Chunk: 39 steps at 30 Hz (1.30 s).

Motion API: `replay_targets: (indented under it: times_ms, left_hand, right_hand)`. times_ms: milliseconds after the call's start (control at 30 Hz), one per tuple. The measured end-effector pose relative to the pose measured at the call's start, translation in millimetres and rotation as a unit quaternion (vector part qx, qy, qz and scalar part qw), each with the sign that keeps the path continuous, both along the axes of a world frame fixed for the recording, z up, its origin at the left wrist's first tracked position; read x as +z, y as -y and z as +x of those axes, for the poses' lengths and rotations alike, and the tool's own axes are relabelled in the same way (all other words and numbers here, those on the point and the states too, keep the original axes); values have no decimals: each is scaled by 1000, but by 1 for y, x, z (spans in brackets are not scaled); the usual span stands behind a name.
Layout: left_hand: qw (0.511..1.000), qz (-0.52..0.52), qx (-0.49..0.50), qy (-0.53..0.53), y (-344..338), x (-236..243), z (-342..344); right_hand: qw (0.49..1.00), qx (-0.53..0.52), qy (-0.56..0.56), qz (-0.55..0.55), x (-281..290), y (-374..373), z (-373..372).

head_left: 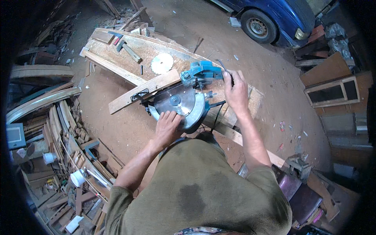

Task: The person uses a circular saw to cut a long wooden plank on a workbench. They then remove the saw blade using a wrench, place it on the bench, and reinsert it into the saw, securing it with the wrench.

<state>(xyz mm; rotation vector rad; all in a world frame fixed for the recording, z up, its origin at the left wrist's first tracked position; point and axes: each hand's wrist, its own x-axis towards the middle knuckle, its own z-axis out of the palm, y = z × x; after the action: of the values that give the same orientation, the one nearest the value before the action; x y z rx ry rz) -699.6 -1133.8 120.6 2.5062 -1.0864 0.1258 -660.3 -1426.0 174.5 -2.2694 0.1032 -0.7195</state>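
A blue power saw (201,71) with a large round blade (175,98) and a silver guard (197,111) lies at the near side of the workbench, blade face up. My left hand (168,124) is closed over the guard's near edge, its fingertips against the blade. Beyond the saw's blue housing, my right hand (236,92) pinches a thin dark rod (220,62); its kind is too small to make out. Under the saw's far left side runs a wooden board (131,98). A loose toothed saw blade (162,63) rests on the bench just past the saw.
Sawdust covers the bench (150,45), where a hammer (130,51) lies. Scrap wood (70,129) and white buckets (78,178) crowd the left floor. A blue vehicle (280,19) stands at the far right, with wooden panels (333,92) at the right edge.
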Motion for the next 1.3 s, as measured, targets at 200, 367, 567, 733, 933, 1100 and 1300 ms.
replay_targets:
  times_ms: [200,367,567,733,933,1100,1300]
  left_hand:
    - [992,-92,77,-27,-5,24,-6]
    - [981,-105,102,-129,-7,65,-53]
    - [968,-37,157,-191,0,72,-112]
    - [960,-65,212,-170,-9,54,-138]
    - [945,-110,257,-169,-13,53,-163]
    - [958,-76,232,-151,-15,55,-204]
    - [984,-48,128,-115,-17,45,-261]
  right_hand:
    - [934,118,-336,-7,-165,110,-7]
    - [879,197,-434,15,-256,116,5]
    - [933,234,-272,13,-236,79,8]
    - [859,502,-63,74,-83,25,-73]
    - [793,608,42,-19,-28,-16,-162]
    - [706,660,-93,-239,-66,-57,-218]
    - [704,681,-85,-183,-107,-97,-287]
